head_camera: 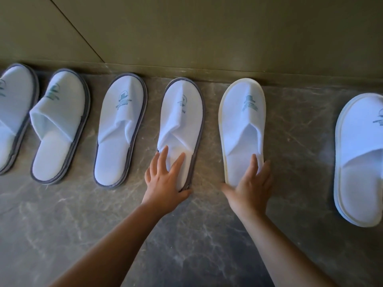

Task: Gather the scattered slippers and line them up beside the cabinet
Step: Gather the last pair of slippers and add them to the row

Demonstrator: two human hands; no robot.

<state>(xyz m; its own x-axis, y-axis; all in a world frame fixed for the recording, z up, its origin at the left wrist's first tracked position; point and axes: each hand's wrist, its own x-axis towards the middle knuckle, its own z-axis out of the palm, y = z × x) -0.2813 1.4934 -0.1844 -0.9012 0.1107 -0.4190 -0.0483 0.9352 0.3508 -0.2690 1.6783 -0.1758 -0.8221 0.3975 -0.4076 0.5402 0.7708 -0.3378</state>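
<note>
- Along the foot of the cabinet (207, 38), on the marble floor (186, 235), six white slippers lie in a row with their toes toward the cabinet base.
- My left hand (163, 181) rests flat on the heel of the fourth slipper (182, 121), the one with a grey rim; its fingers (177, 161) are spread and straight, pressing the insole, with the thumb against the rim at the heel.
- My right hand (250, 189) lies on the heel of the cream-rimmed slipper (242, 121) just beside it; those fingers are also straight, laid over the right edge of the heel, clamped on nothing.
- Three grey-rimmed slippers (120, 129) lie to the left, the far one cut off by the frame; the sixth slipper (360, 162) lies well apart to the right and sits further out from the cabinet than the rest.
- These look light and soft: thin flat soles, floppy terry uppers that crease and collapse. I judge they will slide easily on polished marble, so a flat press at the heel steers them better than a pinch on the upper, which would only bunch.
- Lifting one calls for gripping the sole edge at the heel, where it is stiffest.
</note>
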